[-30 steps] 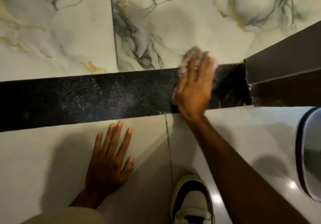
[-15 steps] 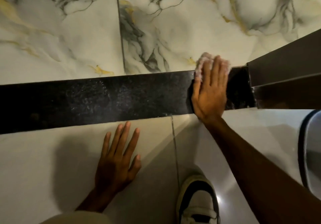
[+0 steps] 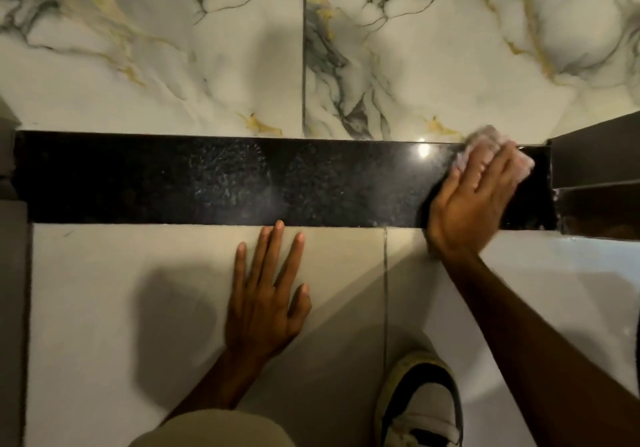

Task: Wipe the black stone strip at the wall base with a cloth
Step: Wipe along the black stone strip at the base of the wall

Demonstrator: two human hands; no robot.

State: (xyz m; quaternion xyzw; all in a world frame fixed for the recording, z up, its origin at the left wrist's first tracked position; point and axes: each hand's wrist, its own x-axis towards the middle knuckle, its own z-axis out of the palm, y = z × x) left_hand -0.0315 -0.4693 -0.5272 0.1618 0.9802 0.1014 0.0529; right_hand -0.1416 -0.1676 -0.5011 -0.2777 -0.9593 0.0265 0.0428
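Note:
A speckled black stone strip [image 3: 225,179] runs left to right across the head view, between the marbled wall tiles above and the pale floor tiles below. My right hand [image 3: 474,200] presses a pale pinkish cloth [image 3: 485,141] flat against the strip near its right end; most of the cloth is hidden under my fingers. My left hand [image 3: 266,297] lies flat on the floor tile just below the strip, fingers spread, with nothing in it.
A dark door frame or panel [image 3: 595,159] closes off the strip at the right. A grey edge [image 3: 10,273] borders the floor at the left. My white and black shoe [image 3: 419,401] stands on the floor at the bottom, right of my left arm.
My right hand and the cloth have slid to the right along the strip, toward the dark frame. My left hand stays planted on the floor tile.

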